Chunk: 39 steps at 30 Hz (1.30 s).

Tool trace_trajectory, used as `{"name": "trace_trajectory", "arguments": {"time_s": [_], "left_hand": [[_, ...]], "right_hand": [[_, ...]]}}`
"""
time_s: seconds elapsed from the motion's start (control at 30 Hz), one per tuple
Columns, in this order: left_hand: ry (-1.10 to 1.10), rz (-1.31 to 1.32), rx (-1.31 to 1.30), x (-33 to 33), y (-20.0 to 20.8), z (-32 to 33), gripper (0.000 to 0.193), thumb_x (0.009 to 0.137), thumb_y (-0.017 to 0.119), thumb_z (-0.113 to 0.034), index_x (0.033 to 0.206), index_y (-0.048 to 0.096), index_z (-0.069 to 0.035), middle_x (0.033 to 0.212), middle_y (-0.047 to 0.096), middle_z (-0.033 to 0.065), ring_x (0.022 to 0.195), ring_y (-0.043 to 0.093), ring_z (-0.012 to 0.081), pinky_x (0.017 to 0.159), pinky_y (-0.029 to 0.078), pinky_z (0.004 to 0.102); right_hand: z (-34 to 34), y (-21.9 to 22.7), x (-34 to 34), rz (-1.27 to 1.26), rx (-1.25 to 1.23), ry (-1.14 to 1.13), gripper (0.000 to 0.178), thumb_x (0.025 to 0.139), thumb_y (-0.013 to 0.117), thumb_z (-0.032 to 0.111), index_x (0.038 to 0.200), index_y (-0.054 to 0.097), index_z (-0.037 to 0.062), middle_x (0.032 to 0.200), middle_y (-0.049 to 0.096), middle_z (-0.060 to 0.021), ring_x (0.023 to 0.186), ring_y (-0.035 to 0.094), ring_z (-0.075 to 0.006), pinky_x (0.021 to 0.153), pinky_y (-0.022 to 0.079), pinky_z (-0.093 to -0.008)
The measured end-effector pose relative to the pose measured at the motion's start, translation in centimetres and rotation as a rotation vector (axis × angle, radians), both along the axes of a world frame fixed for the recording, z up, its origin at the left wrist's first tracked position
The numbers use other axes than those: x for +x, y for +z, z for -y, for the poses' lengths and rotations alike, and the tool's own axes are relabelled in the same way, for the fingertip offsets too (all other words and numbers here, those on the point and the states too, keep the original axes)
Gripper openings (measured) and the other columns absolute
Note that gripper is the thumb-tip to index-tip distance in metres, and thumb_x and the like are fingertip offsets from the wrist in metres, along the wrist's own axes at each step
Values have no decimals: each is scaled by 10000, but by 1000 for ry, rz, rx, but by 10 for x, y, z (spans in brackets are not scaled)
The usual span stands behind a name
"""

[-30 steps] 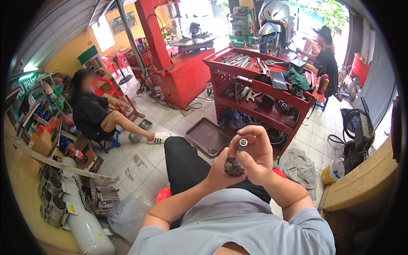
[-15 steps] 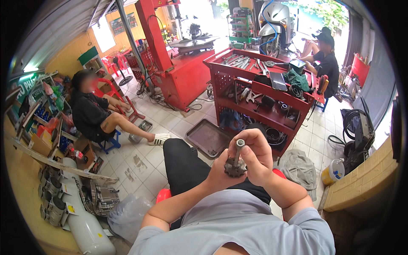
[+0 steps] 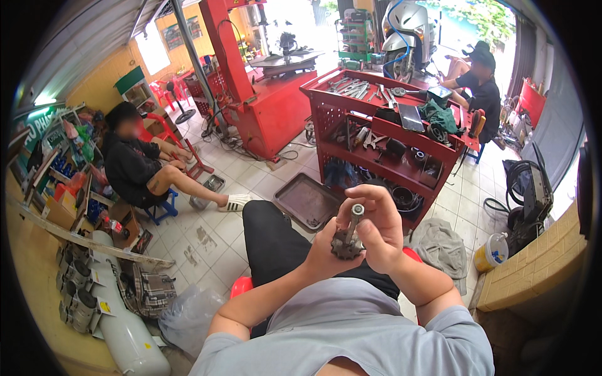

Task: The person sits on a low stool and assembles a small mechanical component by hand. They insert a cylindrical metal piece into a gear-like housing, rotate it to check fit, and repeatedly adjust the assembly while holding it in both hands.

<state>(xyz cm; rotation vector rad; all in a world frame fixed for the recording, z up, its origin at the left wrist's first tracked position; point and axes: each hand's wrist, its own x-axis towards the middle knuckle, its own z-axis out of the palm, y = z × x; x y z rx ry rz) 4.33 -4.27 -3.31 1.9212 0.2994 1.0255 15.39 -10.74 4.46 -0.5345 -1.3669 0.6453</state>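
In front of my lap I hold a metal gear shaft (image 3: pixel 355 220), its hollow tip pointing up and a dark toothed gear (image 3: pixel 346 247) at its lower end. My left hand (image 3: pixel 321 252) is closed around the gear's side, its thumb lying along the part. Around the shaft's upper stretch curl the fingers of my right hand (image 3: pixel 384 233), loosely bent, with the thumb beside the metal. The undersides of the gear and the inner fingers are hidden.
A dark metal tray (image 3: pixel 308 202) lies on the tiled floor ahead. Right of it stands a red tool cart (image 3: pixel 389 147) with wrenches. One person (image 3: pixel 128 166) sits at left, another (image 3: pixel 480 94) beyond the cart. A grey cloth (image 3: pixel 439 250) and white bucket (image 3: pixel 490 254) are at right.
My right fingers have lifted and loosened a little around the shaft, and the thumb has shifted slightly away. The left hand still holds the gear end, which has tilted slightly.
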Motion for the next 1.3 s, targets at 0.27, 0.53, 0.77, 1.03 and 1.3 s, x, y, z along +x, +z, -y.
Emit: {"name": "trace_trajectory", "arguments": {"time_s": [0.27,0.53,0.77,1.03,1.3], "left_hand": [[-16,47,-25,1,6,2,500,630,795,-158,985,460,-46,821,584,57,721,570,131,668,476,292],[-6,48,-15,1,4,1,493,630,800,-164,957,448,-57,803,575,51,697,559,123,632,466,284],[-20,-11,-54,1,-6,-4,495,628,809,-173,937,440,-61,798,569,53,694,555,122,628,465,284],[-2,0,9,0,-5,-4,491,630,808,-168,930,435,-61,798,576,58,689,557,130,623,468,290],[7,-19,6,0,0,-3,492,631,807,-165,939,437,-61,802,575,56,705,559,123,648,472,286]], "right_hand": [[2,1,2,-42,-113,14,340,913,537,164,1168,379,5,943,546,-107,825,516,-126,763,436,-265],[1,0,4,3,-108,-23,357,913,541,180,1182,379,8,936,546,-105,831,513,-124,768,434,-263],[-1,-3,-1,-21,-55,-50,330,921,530,161,1180,403,1,927,546,-92,837,513,-118,763,427,-259],[-3,-5,-3,-15,42,-95,249,948,475,160,1111,486,-27,932,538,-77,832,526,-115,752,429,-252],[-2,1,-2,24,43,-106,312,923,519,150,1165,433,-26,921,532,-79,847,521,-111,749,429,-250]]}}
